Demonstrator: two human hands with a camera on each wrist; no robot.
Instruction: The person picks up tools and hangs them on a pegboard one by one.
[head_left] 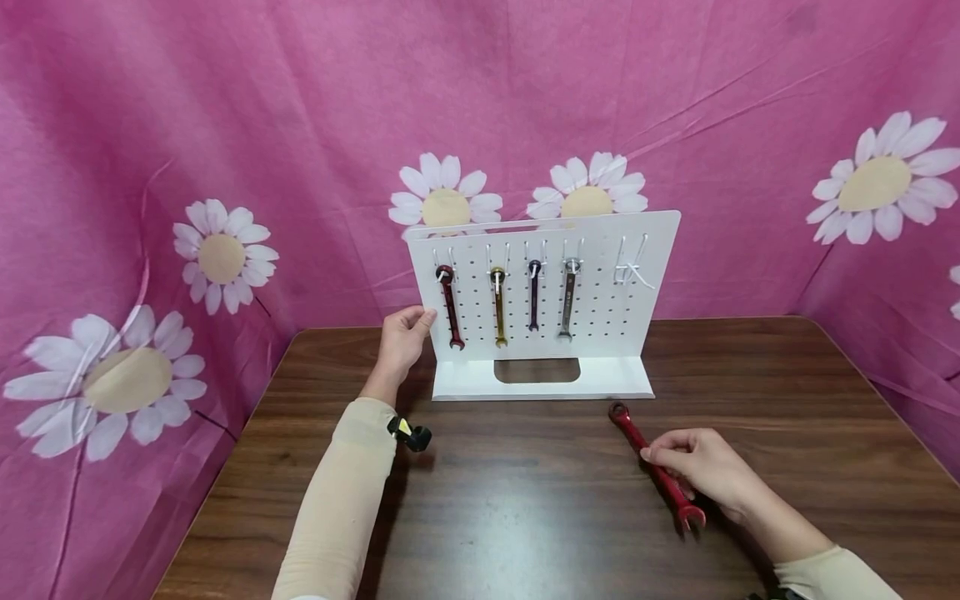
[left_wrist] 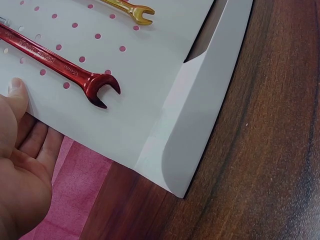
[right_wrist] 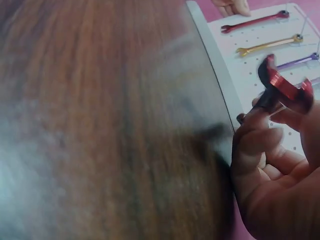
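Risk first with the loose red open-ended metal wrench [head_left: 628, 429]: lying on the dark wooden counter [head_left: 525, 517], well in front of the white perforated metal pegboard stand [head_left: 607, 333], with the right grip [head_left: 701, 467] curled round its shaft near the open-jawed end. Held that far from the middle, likely to tip ring-end down when lifted, and could slip out and drop back on the wood.

Left grip [head_left: 403, 333] pinching the stand's left edge, thumb in front, fingers behind. Steadied on one side only, so a shove at the empty white wire hooks [head_left: 632, 268] on the far right could twist or rock the board.

Could also shake the hung red wrench [head_left: 451, 308], gold wrench [head_left: 498, 308], purple wrench [head_left: 534, 296] and silver wrench [head_left: 567, 304] off their hooks.
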